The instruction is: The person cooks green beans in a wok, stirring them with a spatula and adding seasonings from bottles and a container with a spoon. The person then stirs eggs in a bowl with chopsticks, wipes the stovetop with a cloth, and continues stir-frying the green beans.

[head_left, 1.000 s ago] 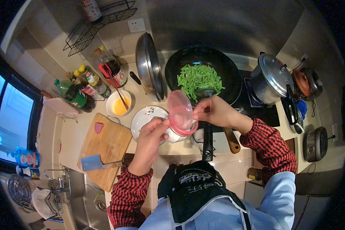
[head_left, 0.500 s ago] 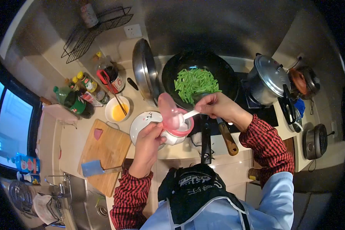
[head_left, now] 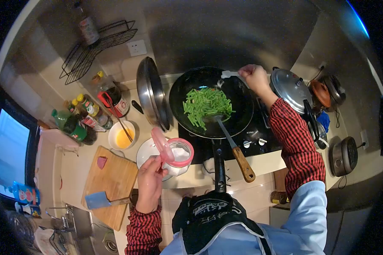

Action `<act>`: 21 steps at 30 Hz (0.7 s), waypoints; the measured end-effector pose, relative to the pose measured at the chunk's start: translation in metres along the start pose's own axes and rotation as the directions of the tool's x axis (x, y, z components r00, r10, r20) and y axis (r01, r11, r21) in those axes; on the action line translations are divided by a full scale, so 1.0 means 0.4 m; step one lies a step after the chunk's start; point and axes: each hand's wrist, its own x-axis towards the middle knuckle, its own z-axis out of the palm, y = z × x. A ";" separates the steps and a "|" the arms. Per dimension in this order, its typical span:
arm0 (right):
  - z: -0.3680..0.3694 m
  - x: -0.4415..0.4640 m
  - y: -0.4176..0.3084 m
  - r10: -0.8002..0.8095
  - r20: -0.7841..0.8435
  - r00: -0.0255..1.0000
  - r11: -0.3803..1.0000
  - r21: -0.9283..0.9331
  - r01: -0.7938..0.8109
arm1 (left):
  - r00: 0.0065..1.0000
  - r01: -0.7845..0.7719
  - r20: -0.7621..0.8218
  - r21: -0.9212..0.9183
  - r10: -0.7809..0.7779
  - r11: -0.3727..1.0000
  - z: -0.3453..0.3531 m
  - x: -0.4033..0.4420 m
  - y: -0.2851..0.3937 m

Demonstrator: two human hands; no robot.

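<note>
Fingers (head_left: 155, 164) on both sides are drawn into narrow pinches. At the left of the worktop (head_left: 71, 171), a chopping board (head_left: 115, 175) lies by the front edge, with a cleaver (head_left: 98, 200) across its near end. Beyond the board's far edge stands a white bowl (head_left: 112, 140) of yellow liquid. Next comes a white plate (head_left: 143, 154) near the front edge, partly covered by a pink-rimmed jar (head_left: 190, 160) with white contents; whether the jar rests on it or hangs above cannot be told. Its raised pink lid (head_left: 161, 142) looks light, thin and slightly bendy, perhaps slick; it is best taken by the rim, while the jar, likely heavier, would be steadier gripped round its body. The left hand (head_left: 149, 185) has thumb and fingertips closed on the lid's lower edge. Further right, a wok (head_left: 243, 106) on the stove (head_left: 275, 143) carries cut green beans (head_left: 207, 105) and a spatula (head_left: 242, 165). Over its far right rim, the right hand (head_left: 256, 80) pinches a white spoon (head_left: 231, 74) by the handle end, scoop pointing left. That spoon seems light, stiff and easily tipped, so the handle suits a fingertip hold. Right of the hand stands a lidded metal pot (head_left: 288, 87).
</note>
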 end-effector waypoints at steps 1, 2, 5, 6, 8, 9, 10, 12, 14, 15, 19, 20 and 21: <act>0.002 0.007 0.002 -0.056 -0.042 0.998 0.996 -0.075 0.053 | 1.000 -0.004 -0.005 -0.003 0.004 1.000 0.006 -0.004 0.004; -0.003 0.012 0.004 -0.073 -0.046 0.996 0.996 -0.054 0.071 | 1.000 -0.010 -0.016 -0.017 0.010 1.000 0.018 -0.011 0.014; -0.019 0.018 0.013 -0.077 -0.063 0.995 0.992 -0.100 0.071 | 0.999 -0.036 -0.033 -0.034 0.035 0.999 0.029 -0.009 0.023; -0.017 0.022 0.024 -0.067 -0.073 0.995 0.988 -0.143 0.056 | 0.998 -0.049 -0.034 -0.032 0.048 0.998 0.031 -0.006 0.024; -0.024 0.024 0.046 0.038 -0.043 0.998 0.998 -0.043 -0.040 | 0.998 -0.054 -0.015 -0.017 0.053 0.998 0.031 0.002 0.023; -0.024 0.024 0.056 0.143 -0.005 0.990 0.988 0.052 -0.143 | 0.998 -0.056 0.008 0.001 0.056 0.998 0.031 0.006 0.024; -0.021 0.016 0.058 0.200 0.032 0.979 0.930 0.309 -0.200 | 0.998 -0.058 0.006 0.002 0.058 0.998 0.035 0.011 0.026; -0.037 -0.007 0.039 0.302 0.277 0.912 0.823 0.408 -0.396 | 0.998 -0.057 0.015 0.042 0.057 0.997 0.050 0.024 0.028; -0.038 -0.054 -0.012 0.298 0.536 0.790 0.682 0.459 -0.569 | 0.997 -0.071 0.031 0.055 0.070 0.996 0.057 0.048 0.016; -0.021 -0.088 -0.052 0.249 0.557 0.793 0.686 0.476 -0.550 | 0.996 -0.081 0.050 0.068 0.078 0.994 0.060 0.059 0.008; 0.077 -0.230 -0.142 -0.261 0.512 0.818 0.836 0.544 -0.073 | 0.990 -0.110 0.093 0.088 0.102 0.990 0.114 0.057 0.008; 0.093 -0.269 -0.171 -0.313 0.514 0.799 0.857 0.516 0.004 | 0.986 -0.142 0.100 0.098 0.132 0.985 0.110 0.062 -0.002; 0.098 -0.298 -0.191 -0.364 0.518 0.774 0.870 0.485 0.084 | 0.986 -0.143 0.105 0.099 0.132 0.985 0.108 0.064 -0.011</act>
